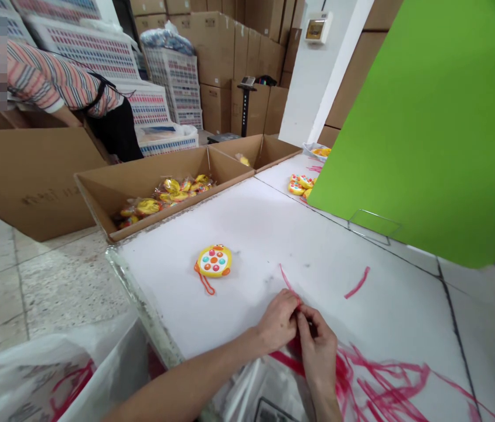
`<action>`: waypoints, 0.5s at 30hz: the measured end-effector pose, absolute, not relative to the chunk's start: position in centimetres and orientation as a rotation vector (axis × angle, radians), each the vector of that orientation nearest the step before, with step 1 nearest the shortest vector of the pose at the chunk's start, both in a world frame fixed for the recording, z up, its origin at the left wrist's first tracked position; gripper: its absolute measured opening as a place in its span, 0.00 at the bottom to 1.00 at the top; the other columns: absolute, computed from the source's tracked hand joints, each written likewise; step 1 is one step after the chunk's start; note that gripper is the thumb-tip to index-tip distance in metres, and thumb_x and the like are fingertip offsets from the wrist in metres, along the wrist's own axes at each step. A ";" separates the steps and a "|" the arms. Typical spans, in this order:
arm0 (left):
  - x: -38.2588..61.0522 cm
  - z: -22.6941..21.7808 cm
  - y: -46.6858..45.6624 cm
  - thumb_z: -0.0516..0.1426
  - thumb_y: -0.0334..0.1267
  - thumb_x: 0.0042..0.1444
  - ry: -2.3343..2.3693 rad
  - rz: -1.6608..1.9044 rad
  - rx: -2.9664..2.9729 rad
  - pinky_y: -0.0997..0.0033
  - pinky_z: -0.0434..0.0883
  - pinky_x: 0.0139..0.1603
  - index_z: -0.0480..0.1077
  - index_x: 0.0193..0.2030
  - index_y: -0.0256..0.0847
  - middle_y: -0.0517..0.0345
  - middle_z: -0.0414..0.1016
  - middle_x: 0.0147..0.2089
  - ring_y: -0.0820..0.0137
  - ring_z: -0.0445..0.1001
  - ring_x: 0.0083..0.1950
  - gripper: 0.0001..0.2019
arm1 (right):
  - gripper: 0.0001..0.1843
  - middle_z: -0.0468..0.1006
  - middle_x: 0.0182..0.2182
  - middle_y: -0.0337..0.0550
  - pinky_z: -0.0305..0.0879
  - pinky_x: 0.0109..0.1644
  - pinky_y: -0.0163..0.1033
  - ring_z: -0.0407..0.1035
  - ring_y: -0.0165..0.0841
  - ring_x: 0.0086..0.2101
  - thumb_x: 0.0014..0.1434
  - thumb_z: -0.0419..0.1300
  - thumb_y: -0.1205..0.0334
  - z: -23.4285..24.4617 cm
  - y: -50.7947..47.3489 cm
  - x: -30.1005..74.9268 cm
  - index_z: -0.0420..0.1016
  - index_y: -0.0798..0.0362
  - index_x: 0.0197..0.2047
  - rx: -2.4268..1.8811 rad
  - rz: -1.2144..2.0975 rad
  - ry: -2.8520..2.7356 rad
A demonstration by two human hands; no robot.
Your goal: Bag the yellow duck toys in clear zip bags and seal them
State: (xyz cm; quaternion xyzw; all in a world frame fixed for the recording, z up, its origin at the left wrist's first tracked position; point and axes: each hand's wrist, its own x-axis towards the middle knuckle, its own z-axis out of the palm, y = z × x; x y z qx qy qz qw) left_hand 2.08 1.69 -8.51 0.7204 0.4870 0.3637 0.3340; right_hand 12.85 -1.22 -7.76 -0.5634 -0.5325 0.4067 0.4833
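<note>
Stacked cardboard cartons and plastic crates are seen at the back, and a white tabletop fills the foreground. At its near edge the left hand and right hand are brought together, fingers closed on a thin red strip that sticks up and away from them. More red strips are heaped just right of the hands, and a single one is left lying apart. A yellow round toy with an orange cord is set well clear, to the left. Bagged toys are piled in an open box beyond. A green board blocks the right side. A person in a striped sleeve is bent over at far left.
</note>
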 end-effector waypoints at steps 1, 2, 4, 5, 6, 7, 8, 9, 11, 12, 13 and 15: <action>2.1 -8.5 1.7 0.47 0.22 0.40 1.271 0.949 1.881 0.66 0.65 0.42 0.62 0.26 0.39 0.54 0.68 0.32 0.66 0.64 0.39 0.09 | 0.15 0.77 0.36 0.46 0.67 0.43 0.41 0.71 0.39 0.38 0.54 0.57 0.53 -7.7 -1.2 12.8 0.75 0.56 0.37 -1.374 0.990 -1.294; 2.1 -8.5 1.7 0.47 0.22 0.40 1.271 0.948 1.882 0.66 0.65 0.43 0.62 0.26 0.38 0.54 0.68 0.32 0.66 0.64 0.39 0.09 | 0.15 0.77 0.36 0.46 0.67 0.43 0.41 0.71 0.39 0.37 0.54 0.57 0.52 -7.7 -1.2 12.8 0.75 0.56 0.37 -1.376 0.988 -1.292; 2.1 -8.5 1.7 0.47 0.22 0.40 1.270 0.947 1.884 0.66 0.65 0.43 0.62 0.26 0.38 0.54 0.68 0.32 0.65 0.64 0.39 0.09 | 0.15 0.77 0.35 0.46 0.67 0.43 0.41 0.71 0.39 0.37 0.53 0.57 0.52 -7.7 -1.2 12.7 0.75 0.56 0.36 -1.378 0.983 -1.286; 2.1 -8.5 1.7 0.47 0.22 0.40 1.270 0.945 1.885 0.66 0.65 0.43 0.62 0.26 0.38 0.54 0.68 0.32 0.66 0.64 0.39 0.09 | 0.16 0.77 0.35 0.46 0.67 0.43 0.41 0.71 0.39 0.37 0.53 0.57 0.52 -7.7 -1.2 12.7 0.75 0.56 0.36 -1.378 0.981 -1.285; 2.1 -8.4 1.7 0.47 0.22 0.40 1.270 0.944 1.886 0.66 0.65 0.43 0.62 0.26 0.38 0.54 0.68 0.32 0.66 0.64 0.39 0.09 | 0.16 0.77 0.35 0.46 0.67 0.43 0.41 0.70 0.39 0.37 0.53 0.57 0.52 -7.7 -1.3 12.7 0.74 0.56 0.36 -1.377 0.981 -1.287; 2.1 -8.4 1.7 0.48 0.22 0.40 1.270 0.943 1.887 0.66 0.65 0.43 0.62 0.26 0.39 0.54 0.68 0.32 0.66 0.64 0.39 0.09 | 0.16 0.77 0.35 0.46 0.67 0.44 0.41 0.70 0.39 0.37 0.53 0.57 0.52 -7.8 -1.3 12.7 0.74 0.56 0.36 -1.376 0.982 -1.290; 2.1 -8.4 1.7 0.48 0.22 0.40 1.270 0.943 1.887 0.66 0.65 0.43 0.62 0.26 0.39 0.54 0.68 0.32 0.66 0.64 0.39 0.09 | 0.16 0.77 0.35 0.47 0.66 0.44 0.41 0.70 0.39 0.37 0.53 0.57 0.52 -7.8 -1.3 12.8 0.74 0.56 0.36 -1.376 0.985 -1.293; 2.1 -8.4 1.7 0.48 0.22 0.41 1.270 0.944 1.888 0.67 0.65 0.43 0.62 0.26 0.39 0.55 0.68 0.32 0.66 0.64 0.39 0.09 | 0.16 0.77 0.36 0.47 0.66 0.44 0.41 0.70 0.39 0.37 0.54 0.57 0.52 -7.9 -1.3 12.8 0.74 0.56 0.37 -1.376 0.988 -1.296; 2.1 -8.4 1.7 0.48 0.22 0.41 1.268 0.947 1.889 0.67 0.65 0.43 0.61 0.26 0.39 0.55 0.68 0.32 0.66 0.64 0.38 0.09 | 0.15 0.77 0.37 0.47 0.66 0.44 0.41 0.70 0.39 0.38 0.54 0.56 0.53 -8.0 -1.3 12.9 0.74 0.56 0.38 -1.378 0.994 -1.300; 2.1 -8.4 1.7 0.48 0.22 0.41 1.268 0.949 1.888 0.67 0.65 0.42 0.61 0.26 0.39 0.55 0.68 0.31 0.66 0.64 0.38 0.09 | 0.15 0.77 0.37 0.46 0.66 0.44 0.41 0.70 0.39 0.38 0.54 0.56 0.53 -8.0 -1.3 12.9 0.74 0.56 0.38 -1.378 0.999 -1.301; 2.1 -8.4 1.7 0.48 0.22 0.41 1.269 0.951 1.888 0.67 0.65 0.42 0.61 0.26 0.39 0.55 0.68 0.31 0.66 0.64 0.38 0.09 | 0.15 0.77 0.37 0.46 0.65 0.45 0.41 0.70 0.39 0.38 0.54 0.56 0.53 -8.0 -1.3 12.9 0.74 0.55 0.38 -1.376 1.003 -1.302; 2.1 -8.4 1.7 0.48 0.22 0.41 1.272 0.956 1.886 0.67 0.65 0.42 0.61 0.25 0.39 0.55 0.68 0.31 0.66 0.64 0.38 0.09 | 0.15 0.77 0.38 0.46 0.65 0.45 0.41 0.70 0.39 0.38 0.55 0.56 0.53 -8.0 -1.3 13.0 0.74 0.55 0.38 -1.369 1.012 -1.304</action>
